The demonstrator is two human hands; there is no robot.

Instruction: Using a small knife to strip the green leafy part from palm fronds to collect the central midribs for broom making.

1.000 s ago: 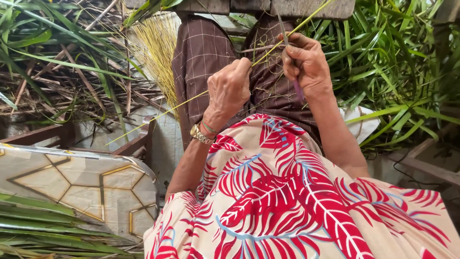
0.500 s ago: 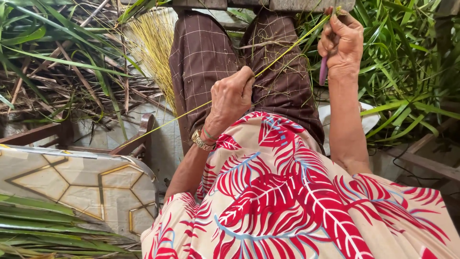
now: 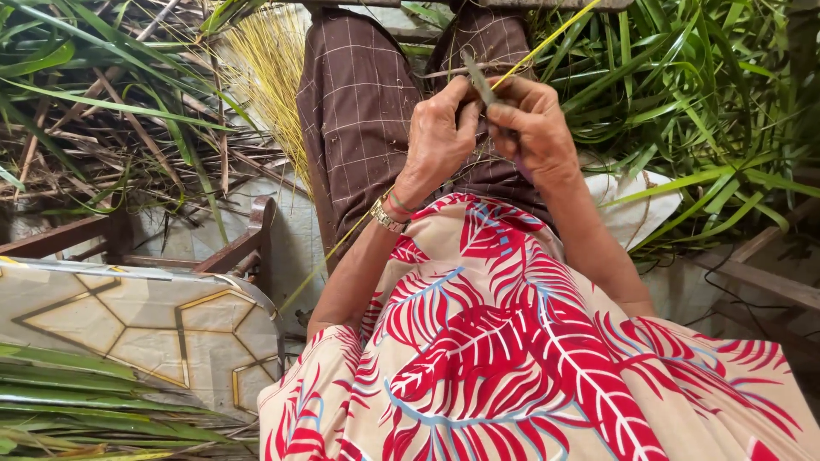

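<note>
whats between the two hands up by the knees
In the head view, a thin yellow-green leaf rib and a dark blade sit between the left hand and right hand, which nearly touch.

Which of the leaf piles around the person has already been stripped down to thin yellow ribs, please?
The bundle of thin yellow ribs left of the checked trousers; the piles elsewhere, like the green leaves on the right, keep their blades.
</note>
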